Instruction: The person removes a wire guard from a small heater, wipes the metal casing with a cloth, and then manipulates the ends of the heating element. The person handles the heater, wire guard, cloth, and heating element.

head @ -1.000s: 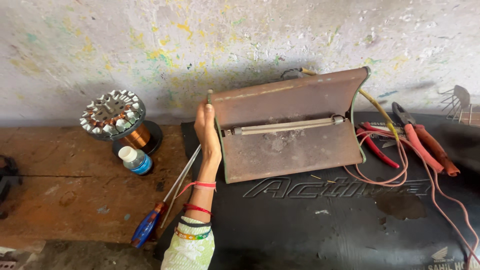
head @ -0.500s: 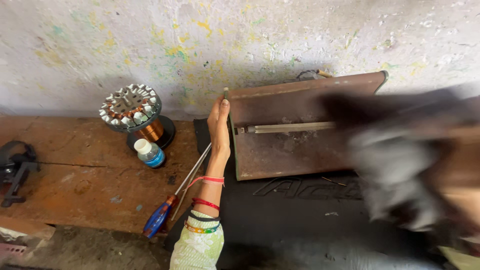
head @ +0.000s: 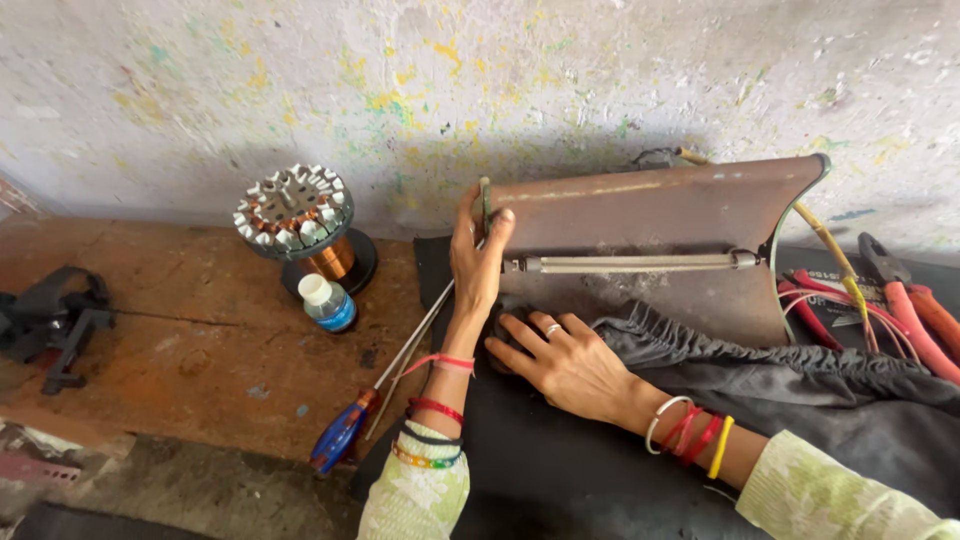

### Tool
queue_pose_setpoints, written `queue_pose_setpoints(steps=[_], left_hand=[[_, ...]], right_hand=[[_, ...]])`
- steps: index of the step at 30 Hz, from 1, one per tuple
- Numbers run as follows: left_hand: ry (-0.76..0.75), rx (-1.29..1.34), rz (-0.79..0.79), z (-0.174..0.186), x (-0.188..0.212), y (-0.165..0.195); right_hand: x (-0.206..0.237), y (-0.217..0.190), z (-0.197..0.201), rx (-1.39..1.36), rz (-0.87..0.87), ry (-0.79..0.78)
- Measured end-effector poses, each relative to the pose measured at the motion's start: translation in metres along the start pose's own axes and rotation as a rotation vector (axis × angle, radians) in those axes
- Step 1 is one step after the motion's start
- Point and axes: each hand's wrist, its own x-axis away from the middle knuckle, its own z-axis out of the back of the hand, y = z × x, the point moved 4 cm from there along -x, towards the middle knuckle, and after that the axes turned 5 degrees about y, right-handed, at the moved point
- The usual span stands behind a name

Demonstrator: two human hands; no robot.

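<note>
Curved metal reflector panel (head: 650, 205): rust-brown, standing against the paint-flecked wall (head: 400, 80) at 1 o'clock in the head view, 1 heating rod (head: 630, 263) across its front. Left hand (head: 475, 260): fingers curled around the panel's left edge, gripping it. Right hand (head: 565, 360): fingers spread, palm down, pressing a dark grey cloth (head: 780, 365) against the panel's base. Screwdriver (head: 385, 385): blue handle, at 7 o'clock. Wound copper stator (head: 300, 215) and small bottle (head: 327, 302): at 10 o'clock. Pliers (head: 900, 290): at 3 o'clock.

Even, diffuse daylight; image sharp throughout. The curved rusty-brown metal reflector panel (head: 650, 205) casts a soft shadow on the paint-speckled plaster wall (head: 300, 70). Slight wide-angle bending at edges.
</note>
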Motion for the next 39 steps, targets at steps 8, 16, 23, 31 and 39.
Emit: queue_pose_setpoints(steps=[8, 16, 23, 31, 39], left_hand=[[0.008, -0.004, -0.029, 0.006, -0.006, 0.0], [0.044, -0.131, 0.03, 0.008, -0.005, -0.005], [0.05, -0.134, 0.025, 0.008, -0.005, -0.004], [0.062, -0.087, 0.032, 0.003, -0.004, -0.006], [0.057, -0.135, 0.017, 0.011, -0.004, -0.006]], right_hand=[[0.0, 0.022, -0.01, 0.227, -0.071, -0.135], [0.054, 0.057, 0.029, 0.441, -0.245, -0.163], [0.096, 0.098, 0.07, 0.469, -0.57, -0.278], [0.055, 0.059, 0.055, 0.147, -0.383, -0.08], [0.012, 0.018, 0.0, 0.176, -0.101, -0.119]])
